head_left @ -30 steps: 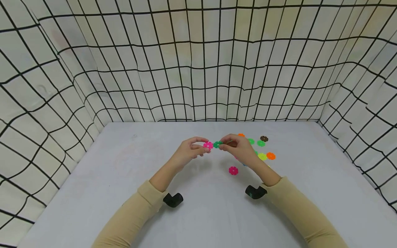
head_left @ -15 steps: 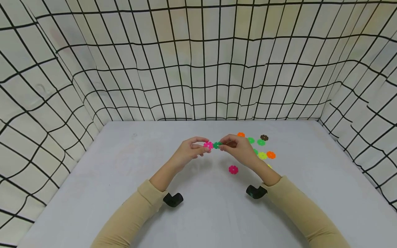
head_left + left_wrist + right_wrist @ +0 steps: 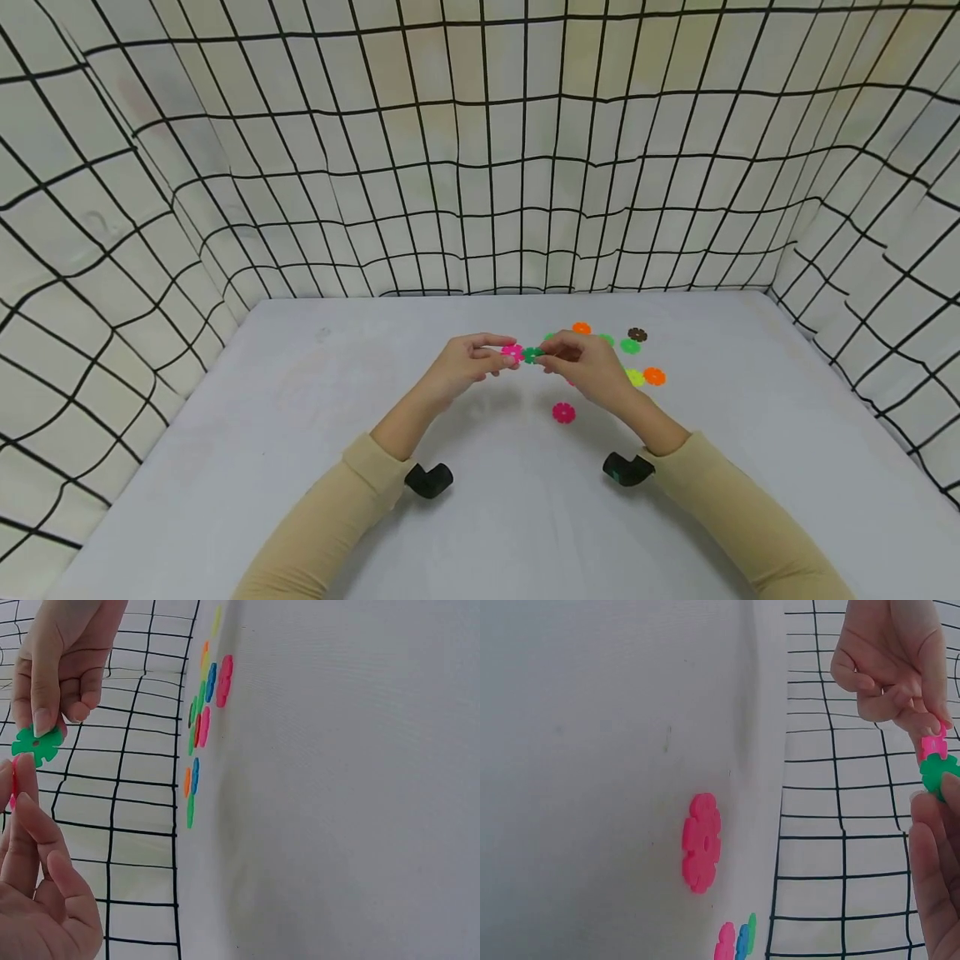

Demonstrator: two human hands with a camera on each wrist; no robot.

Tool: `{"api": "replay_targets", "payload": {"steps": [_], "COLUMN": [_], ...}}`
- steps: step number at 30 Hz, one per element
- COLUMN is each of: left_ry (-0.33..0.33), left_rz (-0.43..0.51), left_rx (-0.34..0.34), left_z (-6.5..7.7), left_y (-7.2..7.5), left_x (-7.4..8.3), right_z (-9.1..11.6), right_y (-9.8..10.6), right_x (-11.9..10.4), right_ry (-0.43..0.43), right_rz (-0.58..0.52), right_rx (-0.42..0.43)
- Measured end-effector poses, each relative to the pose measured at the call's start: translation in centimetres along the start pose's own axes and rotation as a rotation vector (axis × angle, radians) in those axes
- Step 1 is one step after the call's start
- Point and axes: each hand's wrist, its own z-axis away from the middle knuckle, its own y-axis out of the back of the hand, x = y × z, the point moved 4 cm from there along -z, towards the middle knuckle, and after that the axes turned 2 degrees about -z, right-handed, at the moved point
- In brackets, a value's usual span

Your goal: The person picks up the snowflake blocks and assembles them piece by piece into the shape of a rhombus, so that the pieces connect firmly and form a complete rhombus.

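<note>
In the head view my left hand (image 3: 467, 368) pinches a pink flower-shaped disc (image 3: 512, 352) between thumb and fingers. Facing it, my right hand (image 3: 591, 368) pinches a green flower-shaped disc (image 3: 532, 356) by its outer edge. Both discs are held up over the table and meet edge to edge. In the left wrist view the green disc (image 3: 46, 747) shows its notched face, while the pink one (image 3: 13, 787) is turned nearly edge-on and partly covered by fingertips. From the right wrist the pink disc (image 3: 933, 745) overlaps the green disc (image 3: 934, 772) at its notched rim.
On the white table (image 3: 337, 417), a pink disc (image 3: 564, 412) lies in front of my right hand. Beyond it are several others, among them orange (image 3: 655, 377), yellow (image 3: 635, 377) and brown (image 3: 637, 334) ones. White walls with black netting (image 3: 487, 183) enclose the back and sides.
Both hands and their discs have shifted slightly to the right in the head view. The pink disc has turned a little and sits closer against the green one.
</note>
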Motion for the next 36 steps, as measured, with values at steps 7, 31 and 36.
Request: {"api": "replay_targets", "payload": {"steps": [7,31,36], "left_ry": [-0.012,-0.026,-0.025], "left_rz": [-0.020,0.040,0.052], "left_rx": [-0.008,-0.009,-0.007], "left_z": [-0.2,0.1,0.2], "left_y": [-0.5,-0.6,-0.5], "left_x": [0.0,-0.4,-0.1], "right_z": [0.3,1.1,1.1], "right_y": [0.3,-0.4,-0.4], "right_x": [0.2,-0.8,-0.8], "right_ry": [0.019,0.138,0.155], "right_rz": [0.036,0.036,0.034], "right_rx": [0.023,0.022,0.043]}}
